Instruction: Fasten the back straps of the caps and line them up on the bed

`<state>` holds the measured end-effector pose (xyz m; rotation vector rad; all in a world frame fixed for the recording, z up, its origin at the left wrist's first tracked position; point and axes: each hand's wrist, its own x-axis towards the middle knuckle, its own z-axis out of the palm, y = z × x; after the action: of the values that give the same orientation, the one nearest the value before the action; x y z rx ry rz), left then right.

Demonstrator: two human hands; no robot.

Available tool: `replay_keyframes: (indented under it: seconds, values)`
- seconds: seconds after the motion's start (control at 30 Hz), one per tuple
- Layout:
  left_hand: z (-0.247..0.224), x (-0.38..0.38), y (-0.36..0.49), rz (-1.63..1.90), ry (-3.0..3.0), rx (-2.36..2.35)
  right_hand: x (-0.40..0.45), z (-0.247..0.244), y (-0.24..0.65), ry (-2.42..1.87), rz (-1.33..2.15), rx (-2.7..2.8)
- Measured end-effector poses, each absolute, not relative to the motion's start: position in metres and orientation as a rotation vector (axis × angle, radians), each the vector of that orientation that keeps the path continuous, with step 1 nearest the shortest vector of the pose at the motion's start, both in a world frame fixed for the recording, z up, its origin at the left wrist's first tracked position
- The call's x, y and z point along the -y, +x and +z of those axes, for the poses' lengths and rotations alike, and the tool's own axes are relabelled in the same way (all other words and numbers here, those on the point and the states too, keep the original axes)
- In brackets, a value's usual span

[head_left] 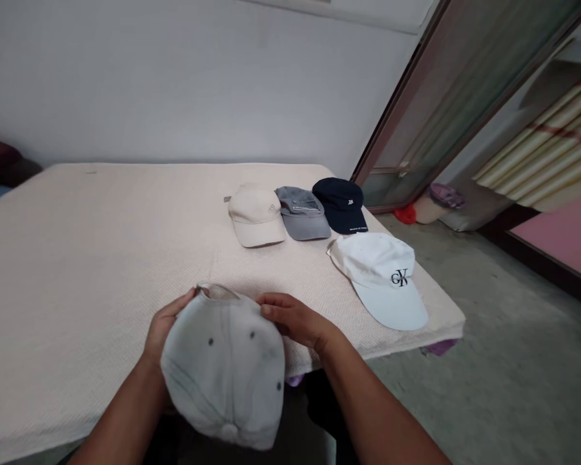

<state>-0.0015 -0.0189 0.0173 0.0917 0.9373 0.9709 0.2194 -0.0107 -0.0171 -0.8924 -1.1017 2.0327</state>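
A light grey baseball cap (227,368) is held up at the near edge of the bed, its crown toward me and its back strap opening at the top. My left hand (167,323) grips the cap's left side, fingers partly hidden behind it. On the upper right rim, my right hand (293,316) closes with thumb and fingers. Beyond lie a cream cap (255,213), a grey cap (303,213) and a navy cap (339,203) side by side. A white cap (380,274) with black letters rests nearer, to the right.
The caps lie on a bed or table with a cream textured cover (101,278). Behind it stands a pale wall (174,84). To the right are a glass-panelled door (416,129), concrete floor (508,368), a red item (405,214) and a striped curtain (552,142).
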Motion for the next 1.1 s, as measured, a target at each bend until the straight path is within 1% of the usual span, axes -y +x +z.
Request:
replay_keyframes:
  seconds: [0.1, 0.17, 0.3, 0.43, 0.57, 0.77, 0.93, 1.1]
  values:
    - [0.017, 0.007, -0.004, 1.037, 0.051, -0.924, 0.011, -0.018, 0.234, -0.915, 2.057, 1.033]
    - [0.013, 0.000, -0.001, 1.030, 0.059, -0.943, 0.010, -0.019, 0.240, -0.888, 2.005, 0.920]
    - [0.003, -0.010, 0.018, 0.974, 0.130, -0.927, 0.002, -0.016, 0.250, -0.849, 1.768, 0.684]
    - [0.000, -0.013, 0.044, 0.889, 0.250, -0.773, -0.013, -0.012, 0.263, -0.871, 1.476, 0.518]
    - [-0.007, -0.016, 0.066, 0.923, 0.346, -0.790, -0.037, -0.010, 0.277, -0.936, 1.319, 0.470]
    - [-0.028, -0.033, 0.087, 1.010, 0.325, -0.961, -0.067, -0.032, 0.291, -1.157, 1.227, 0.502]
    - [-0.043, -0.046, 0.096, 1.053, 0.358, -0.995, -0.075, -0.054, 0.305, -1.218, 1.208, 0.505]
    - [-0.048, -0.048, 0.099, 1.075, 0.447, -0.999, -0.073, -0.059, 0.314, -1.254, 1.144, 0.521]
